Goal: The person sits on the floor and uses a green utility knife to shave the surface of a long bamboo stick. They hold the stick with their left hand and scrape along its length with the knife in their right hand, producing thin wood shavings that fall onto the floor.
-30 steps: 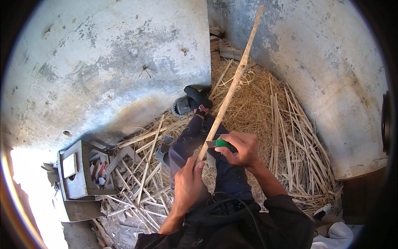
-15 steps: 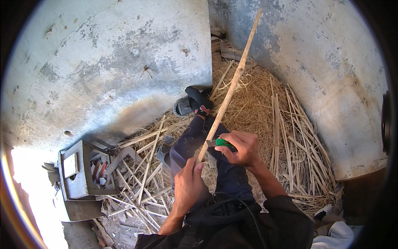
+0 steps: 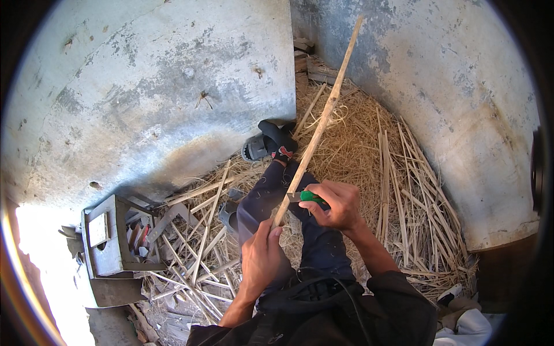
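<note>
A long pale strip, which looks like split bamboo [image 3: 315, 138], slants from my lap up and away to the right. Its near end is pinched between the thumb and fingers of my left hand [image 3: 261, 249]. My right hand [image 3: 336, 205] is closed round the green handle of a knife [image 3: 310, 199]. The short blade points left and lies against the strip, a little beyond my left fingers. How far the edge bites into the strip I cannot tell. Beneath the strip are my legs in dark trousers [image 3: 323, 245].
Curled shavings [image 3: 352, 138] are heaped beyond my knees. Several split strips [image 3: 418, 202] lie along the right wall [image 3: 438, 86], and more are scattered at left beside a wooden box [image 3: 115, 236]. A pale wall [image 3: 173, 86] stands at front left. White cloth [image 3: 470, 328] lies lower right.
The strip's far end has dipped very slightly toward me. Both hands keep nearly the same place and hold, the blade still against the strip.
</note>
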`<state>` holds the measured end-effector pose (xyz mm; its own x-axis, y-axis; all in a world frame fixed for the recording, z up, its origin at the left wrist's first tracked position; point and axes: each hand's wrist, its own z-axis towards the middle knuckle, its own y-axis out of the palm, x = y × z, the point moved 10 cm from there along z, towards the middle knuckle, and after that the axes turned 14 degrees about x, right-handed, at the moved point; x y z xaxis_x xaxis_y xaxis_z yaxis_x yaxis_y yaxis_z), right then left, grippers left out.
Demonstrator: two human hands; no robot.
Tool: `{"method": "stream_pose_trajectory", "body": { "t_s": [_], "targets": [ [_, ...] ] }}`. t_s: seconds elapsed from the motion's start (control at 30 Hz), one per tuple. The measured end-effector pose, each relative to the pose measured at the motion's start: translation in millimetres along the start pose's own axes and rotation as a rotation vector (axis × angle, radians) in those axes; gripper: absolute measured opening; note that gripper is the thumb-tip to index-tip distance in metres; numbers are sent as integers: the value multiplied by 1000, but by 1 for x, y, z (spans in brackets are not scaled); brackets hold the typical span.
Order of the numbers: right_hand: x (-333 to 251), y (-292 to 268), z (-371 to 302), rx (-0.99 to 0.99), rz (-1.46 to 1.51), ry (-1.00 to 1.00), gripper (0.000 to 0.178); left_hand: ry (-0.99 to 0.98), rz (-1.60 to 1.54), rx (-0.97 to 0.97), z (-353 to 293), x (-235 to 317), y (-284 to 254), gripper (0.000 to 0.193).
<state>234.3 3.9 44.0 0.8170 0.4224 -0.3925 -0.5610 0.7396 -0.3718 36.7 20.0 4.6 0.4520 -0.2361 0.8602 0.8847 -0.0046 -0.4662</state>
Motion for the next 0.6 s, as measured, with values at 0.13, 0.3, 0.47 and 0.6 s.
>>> {"method": "stream_pose_trajectory", "body": {
  "t_s": [0.13, 0.3, 0.47, 0.6],
  "targets": [
    [4, 1, -2, 0, -2, 7, 36, 5, 6, 0, 0, 0, 0, 18],
    [7, 0, -2, -4, -4, 21, 35, 29, -9, 11, -1, -2, 0, 18],
    [73, -22, 15, 141, 3, 265, 34, -10, 16, -43, -22, -20, 3, 23],
    [98, -17, 14, 14, -86, 316, 36, -25, -1, -32, -32, -35, 4, 25]
  ]
}}
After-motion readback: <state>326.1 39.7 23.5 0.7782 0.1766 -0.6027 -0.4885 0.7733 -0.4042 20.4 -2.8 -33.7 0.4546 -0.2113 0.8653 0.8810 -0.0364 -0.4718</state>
